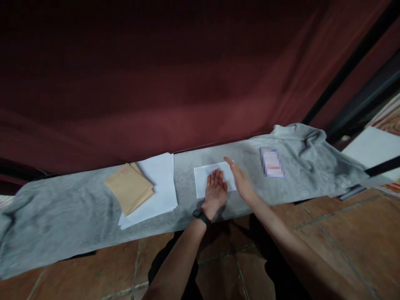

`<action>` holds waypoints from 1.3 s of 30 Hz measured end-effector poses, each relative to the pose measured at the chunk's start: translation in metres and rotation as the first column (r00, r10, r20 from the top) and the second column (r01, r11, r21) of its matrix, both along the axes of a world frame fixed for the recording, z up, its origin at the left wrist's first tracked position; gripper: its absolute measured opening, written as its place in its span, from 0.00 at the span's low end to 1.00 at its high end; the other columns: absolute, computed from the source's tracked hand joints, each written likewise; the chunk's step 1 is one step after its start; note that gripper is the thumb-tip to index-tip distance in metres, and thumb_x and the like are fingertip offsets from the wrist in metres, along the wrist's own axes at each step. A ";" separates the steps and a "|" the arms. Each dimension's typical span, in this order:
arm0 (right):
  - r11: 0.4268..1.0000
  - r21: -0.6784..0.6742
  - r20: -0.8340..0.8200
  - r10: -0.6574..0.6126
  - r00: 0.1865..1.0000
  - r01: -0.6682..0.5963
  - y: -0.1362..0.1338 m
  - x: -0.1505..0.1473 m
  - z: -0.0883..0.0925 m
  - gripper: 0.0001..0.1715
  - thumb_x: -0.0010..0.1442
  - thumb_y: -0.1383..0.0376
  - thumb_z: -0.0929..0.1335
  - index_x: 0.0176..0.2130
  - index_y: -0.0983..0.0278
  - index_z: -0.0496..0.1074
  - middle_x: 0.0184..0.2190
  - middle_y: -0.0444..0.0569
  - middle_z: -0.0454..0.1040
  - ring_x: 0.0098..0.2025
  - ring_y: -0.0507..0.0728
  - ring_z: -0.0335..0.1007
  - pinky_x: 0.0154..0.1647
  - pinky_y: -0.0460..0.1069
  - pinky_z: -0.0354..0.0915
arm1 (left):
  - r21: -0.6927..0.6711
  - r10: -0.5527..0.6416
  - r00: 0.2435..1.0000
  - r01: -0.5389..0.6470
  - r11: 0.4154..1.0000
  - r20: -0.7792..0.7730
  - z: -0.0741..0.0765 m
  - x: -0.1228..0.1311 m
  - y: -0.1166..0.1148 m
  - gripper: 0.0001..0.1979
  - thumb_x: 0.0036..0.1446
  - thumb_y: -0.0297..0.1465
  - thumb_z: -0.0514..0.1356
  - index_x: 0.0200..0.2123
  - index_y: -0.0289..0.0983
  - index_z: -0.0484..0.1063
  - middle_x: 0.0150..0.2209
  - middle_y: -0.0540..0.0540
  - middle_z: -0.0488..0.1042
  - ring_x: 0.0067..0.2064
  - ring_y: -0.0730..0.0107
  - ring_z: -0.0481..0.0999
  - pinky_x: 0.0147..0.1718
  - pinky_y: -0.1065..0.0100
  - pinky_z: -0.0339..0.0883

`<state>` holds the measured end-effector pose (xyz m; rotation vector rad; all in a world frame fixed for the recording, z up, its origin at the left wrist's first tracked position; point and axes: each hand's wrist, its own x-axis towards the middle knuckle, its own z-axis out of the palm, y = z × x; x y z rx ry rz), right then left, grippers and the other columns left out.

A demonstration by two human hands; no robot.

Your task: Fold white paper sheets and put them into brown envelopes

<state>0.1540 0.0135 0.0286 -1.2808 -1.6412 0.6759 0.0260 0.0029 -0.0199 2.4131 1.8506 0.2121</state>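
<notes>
White sheet (200, 181) — one piece of plain paper, oblong, lying flat on the grey cloth (78, 221) near the cloth's middle, long side running along the cloth.

Left hand (215, 191): palm down on the sheet, fingers straight and close together, flat and released, grasping nothing. It covers the sheet's middle and near edge. A black wristband (201, 216) sits on its wrist, at the cloth's near edge.

Right hand (242, 183): turned on its edge at the sheet's right end, fingers stretched out and together, pointing toward the cloth's far edge. It is open and grips nothing; whether it touches the paper cannot be told.

Grey cloth: a soft, rumpled fabric spread over a long, narrow ledge, bunched in folds at its right end.

Stack of white papers (162, 183): on the cloth, left of its middle, slightly fanned and set at an angle.

Brown envelopes (129, 187): a small pile on the left part of that stack, corners askew.

Printed card (272, 163): on the cloth's right part, its face blurred — unreadable.

Dark red curtain (156, 83): hangs behind the cloth's far edge.

Terracotta tiled floor (343, 241): below the cloth's near edge, under both forearms.
</notes>
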 end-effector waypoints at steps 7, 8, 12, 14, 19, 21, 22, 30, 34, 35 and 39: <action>0.983 -0.031 0.458 0.174 0.872 -0.179 0.023 -0.035 -0.052 0.36 0.77 0.55 0.48 0.69 0.67 0.64 0.69 0.55 0.65 0.72 0.58 0.58 0.73 0.60 0.53 | -0.004 -0.026 0.998 0.026 1.000 -0.062 0.001 -0.024 0.018 0.31 0.68 0.28 0.48 0.72 0.30 0.54 0.74 0.35 0.54 0.76 0.53 0.48 0.73 0.47 0.45; 0.984 -0.015 0.524 0.160 0.837 -0.179 0.024 -0.036 -0.054 0.35 0.77 0.56 0.48 0.69 0.67 0.63 0.70 0.55 0.63 0.73 0.59 0.56 0.74 0.61 0.52 | 0.003 -0.020 0.998 0.020 1.000 -0.063 0.001 -0.026 0.019 0.31 0.68 0.28 0.47 0.72 0.31 0.54 0.74 0.36 0.54 0.76 0.54 0.48 0.73 0.47 0.45; 0.993 0.027 0.674 0.068 0.736 -0.116 0.029 -0.031 -0.056 0.32 0.77 0.56 0.52 0.71 0.66 0.60 0.71 0.56 0.59 0.73 0.62 0.54 0.74 0.63 0.49 | 0.049 0.000 0.998 0.003 0.999 -0.065 -0.002 -0.030 0.022 0.30 0.69 0.28 0.44 0.73 0.31 0.53 0.74 0.37 0.54 0.76 0.57 0.48 0.73 0.49 0.46; 0.995 0.041 0.702 0.033 0.711 -0.088 0.031 -0.026 -0.058 0.32 0.76 0.56 0.53 0.70 0.67 0.61 0.72 0.57 0.59 0.73 0.64 0.55 0.73 0.63 0.49 | 0.072 0.031 0.998 -0.026 0.997 -0.058 -0.003 -0.033 0.023 0.30 0.70 0.29 0.42 0.73 0.30 0.53 0.74 0.37 0.54 0.75 0.59 0.49 0.73 0.50 0.47; 0.998 0.067 0.710 -0.051 0.702 0.004 0.033 -0.005 -0.064 0.35 0.75 0.54 0.56 0.71 0.72 0.59 0.72 0.62 0.57 0.73 0.67 0.54 0.72 0.64 0.51 | 0.096 0.122 0.991 -0.117 0.988 -0.051 -0.004 -0.044 0.020 0.30 0.72 0.35 0.41 0.72 0.26 0.53 0.74 0.34 0.53 0.75 0.58 0.50 0.72 0.53 0.48; 0.996 0.079 0.707 -0.079 0.703 0.033 0.033 0.005 -0.068 0.36 0.75 0.54 0.55 0.71 0.73 0.58 0.71 0.63 0.58 0.73 0.68 0.55 0.72 0.65 0.51 | 0.100 0.151 0.987 -0.145 0.984 -0.051 -0.005 -0.050 0.018 0.31 0.73 0.36 0.41 0.72 0.26 0.53 0.73 0.34 0.53 0.75 0.57 0.50 0.72 0.53 0.48; 0.995 0.087 0.705 -0.091 0.704 0.041 0.033 0.010 -0.069 0.36 0.75 0.54 0.55 0.72 0.73 0.57 0.71 0.63 0.58 0.72 0.69 0.56 0.72 0.66 0.51 | 0.104 0.166 0.985 -0.160 0.982 -0.049 -0.006 -0.053 0.017 0.31 0.72 0.36 0.41 0.72 0.26 0.53 0.73 0.34 0.54 0.75 0.57 0.51 0.72 0.52 0.49; 0.979 0.152 0.675 -0.201 0.710 0.132 0.019 0.031 -0.066 0.36 0.74 0.57 0.55 0.72 0.73 0.55 0.70 0.66 0.59 0.72 0.71 0.56 0.71 0.69 0.51 | 0.176 0.295 0.955 -0.290 0.941 -0.004 -0.004 -0.068 0.002 0.32 0.71 0.37 0.43 0.72 0.25 0.53 0.71 0.29 0.58 0.74 0.50 0.54 0.71 0.45 0.51; 0.996 0.077 0.668 -0.010 0.744 -0.056 -0.003 0.012 -0.058 0.35 0.76 0.56 0.53 0.72 0.71 0.56 0.73 0.60 0.55 0.74 0.65 0.52 0.73 0.63 0.53 | 0.208 0.116 0.993 -0.115 0.971 0.010 0.000 -0.039 -0.020 0.31 0.71 0.33 0.44 0.73 0.27 0.49 0.74 0.33 0.50 0.76 0.54 0.46 0.73 0.48 0.48; 0.990 0.048 0.667 0.066 0.742 -0.131 -0.009 0.006 -0.058 0.34 0.76 0.56 0.52 0.72 0.71 0.56 0.73 0.58 0.55 0.74 0.63 0.51 0.73 0.61 0.54 | 0.186 0.043 0.999 -0.043 0.982 0.005 -0.001 -0.031 -0.025 0.31 0.70 0.31 0.44 0.74 0.27 0.48 0.74 0.34 0.50 0.76 0.57 0.45 0.73 0.49 0.48; 0.976 0.027 0.684 0.141 0.716 -0.217 -0.027 -0.006 -0.060 0.35 0.76 0.55 0.54 0.72 0.72 0.56 0.72 0.60 0.57 0.75 0.61 0.51 0.75 0.59 0.51 | 0.102 -0.061 0.998 0.062 0.993 -0.011 -0.010 -0.016 -0.040 0.31 0.68 0.25 0.43 0.73 0.26 0.49 0.74 0.33 0.52 0.76 0.57 0.47 0.72 0.50 0.51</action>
